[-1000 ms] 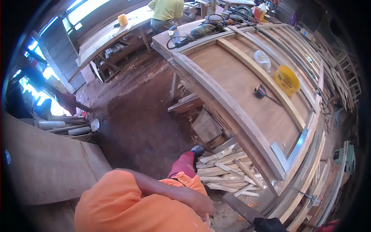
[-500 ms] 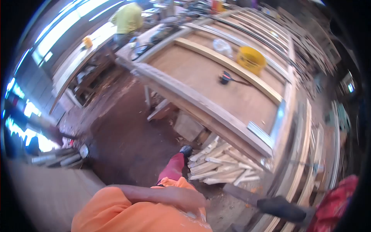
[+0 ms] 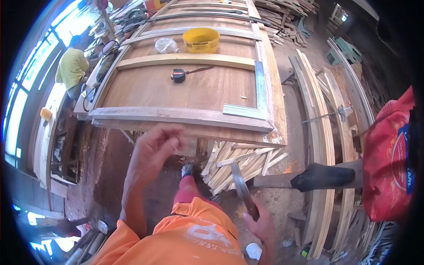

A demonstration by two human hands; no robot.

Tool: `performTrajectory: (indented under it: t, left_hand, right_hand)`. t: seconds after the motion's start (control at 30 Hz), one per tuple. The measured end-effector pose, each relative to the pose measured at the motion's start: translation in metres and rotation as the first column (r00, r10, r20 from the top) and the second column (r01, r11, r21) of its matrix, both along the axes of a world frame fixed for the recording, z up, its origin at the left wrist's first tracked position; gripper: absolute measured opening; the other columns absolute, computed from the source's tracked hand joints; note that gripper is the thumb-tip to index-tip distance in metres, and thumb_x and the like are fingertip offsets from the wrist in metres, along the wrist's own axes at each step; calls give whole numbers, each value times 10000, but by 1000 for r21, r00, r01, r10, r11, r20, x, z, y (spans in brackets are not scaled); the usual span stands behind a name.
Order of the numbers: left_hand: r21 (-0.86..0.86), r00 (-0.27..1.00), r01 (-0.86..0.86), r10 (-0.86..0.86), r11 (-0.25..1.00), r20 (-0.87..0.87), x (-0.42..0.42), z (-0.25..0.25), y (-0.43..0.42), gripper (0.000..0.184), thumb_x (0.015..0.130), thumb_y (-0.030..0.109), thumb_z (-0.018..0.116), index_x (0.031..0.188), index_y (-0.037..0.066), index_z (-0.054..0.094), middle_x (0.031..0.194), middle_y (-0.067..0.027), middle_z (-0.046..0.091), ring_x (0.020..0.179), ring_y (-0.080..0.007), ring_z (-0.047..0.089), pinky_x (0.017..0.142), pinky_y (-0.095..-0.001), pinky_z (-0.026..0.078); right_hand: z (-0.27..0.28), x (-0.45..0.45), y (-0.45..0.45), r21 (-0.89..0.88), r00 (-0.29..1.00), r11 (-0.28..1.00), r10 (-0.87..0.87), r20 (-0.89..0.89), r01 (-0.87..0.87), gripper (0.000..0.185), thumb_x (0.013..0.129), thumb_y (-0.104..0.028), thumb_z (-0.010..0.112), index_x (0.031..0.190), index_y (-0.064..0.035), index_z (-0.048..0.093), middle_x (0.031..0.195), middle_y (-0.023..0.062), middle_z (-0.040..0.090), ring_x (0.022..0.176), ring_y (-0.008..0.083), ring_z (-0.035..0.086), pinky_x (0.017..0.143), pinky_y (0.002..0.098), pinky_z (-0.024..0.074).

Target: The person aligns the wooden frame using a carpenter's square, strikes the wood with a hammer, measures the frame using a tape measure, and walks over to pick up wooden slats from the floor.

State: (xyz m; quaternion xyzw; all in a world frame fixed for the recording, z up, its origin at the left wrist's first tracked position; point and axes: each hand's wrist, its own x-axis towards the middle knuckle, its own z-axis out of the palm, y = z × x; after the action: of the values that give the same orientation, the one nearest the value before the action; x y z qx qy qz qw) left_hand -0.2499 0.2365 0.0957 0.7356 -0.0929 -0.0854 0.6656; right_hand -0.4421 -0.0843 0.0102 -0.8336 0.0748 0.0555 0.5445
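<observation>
My left hand (image 3: 160, 148) is raised just in front of the near edge of a wooden panel frame (image 3: 176, 115). Its fingers are loosely bent and somewhat apart, and I see nothing in them. Low on the right, my right hand (image 3: 261, 223) is closed round the dark end of a long tool with a grey metal shaft (image 3: 240, 185); its exact kind is unclear. On the panel lie a black tape measure (image 3: 178, 76) with a strap and a metal try square (image 3: 260, 95) in the near right corner.
A yellow tub (image 3: 201, 42) and a clear plastic bag (image 3: 166, 45) sit farther up the panel. Offcuts (image 3: 238, 163) are piled below its edge. Long planks (image 3: 324, 150) and a red bag (image 3: 391, 159) are at right. A person in yellow (image 3: 73, 66) stands at left.
My view has swung right and straightened to face the panel. My left arm has risen from across my body toward the panel's edge. My right hand and its tool have come into view.
</observation>
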Motion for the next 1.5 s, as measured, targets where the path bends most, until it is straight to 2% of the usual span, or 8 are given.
performTrajectory:
  t: [0.37,0.67,0.77,0.87,1.0,1.17,1.27,1.5]
  left_hand:
    - [-133,887,-95,144,987,439,117,64,28,347,1033,20,648,1378,-18,641,1125,-87,737,998,-130,697,935,-288,554]
    - [434,928,11,-171,901,331,286,10,93,288,1007,84,681,1270,-19,735,1031,-94,776,904,-151,682,859,-326,550]
    - [569,878,75,-326,819,352,324,6,70,309,1020,91,678,1310,-6,719,1028,-65,771,946,-127,678,887,-314,539]
    - [545,874,103,-338,832,349,341,2,70,334,1017,102,680,1330,-14,699,1051,-81,759,944,-150,679,879,-317,534]
    - [503,904,195,-353,842,240,341,-2,91,363,1018,96,690,1372,14,681,1085,-85,755,929,-163,682,870,-318,538]
    - [670,901,199,-403,716,163,346,-26,87,397,1004,116,718,1390,37,671,1131,-128,732,1011,-238,689,942,-361,540]
    - [750,739,35,-522,660,425,367,-63,96,461,988,133,733,1429,37,636,1301,-189,668,1178,-349,650,1049,-429,503]
    - [831,775,219,-609,512,171,389,-83,112,566,943,104,765,1478,45,589,1371,-197,602,1333,-396,562,1131,-461,457]
  right_hand:
    - [58,326,170,-718,784,642,579,225,-268,463,946,-116,641,1401,-59,582,1031,193,653,990,409,705,842,520,568]
    - [-36,470,274,-790,628,531,737,251,-307,253,958,-150,610,1172,-40,688,1087,202,695,1065,350,723,894,467,601]
    - [-73,488,281,-809,501,588,702,506,-7,260,979,-189,603,1169,-39,696,1120,200,677,1112,343,676,900,463,567]
    - [9,444,223,-523,728,806,531,433,-276,383,913,-205,776,1254,-43,714,1260,220,675,1202,407,628,1062,510,479]
    - [12,396,83,-628,808,604,-45,587,490,564,918,-246,784,1381,28,615,1315,280,623,1244,459,585,1078,540,465]
    - [12,360,11,-826,931,516,-364,29,227,852,952,-302,735,1578,92,312,1297,389,602,1168,525,660,1000,581,538]
    - [5,367,3,-875,939,449,-342,18,180,778,966,-251,663,1573,99,325,1187,379,654,1003,526,719,877,597,582]
    - [-7,371,3,-946,951,300,-309,25,122,656,987,-147,583,1530,146,360,1118,375,675,943,502,737,824,556,608]
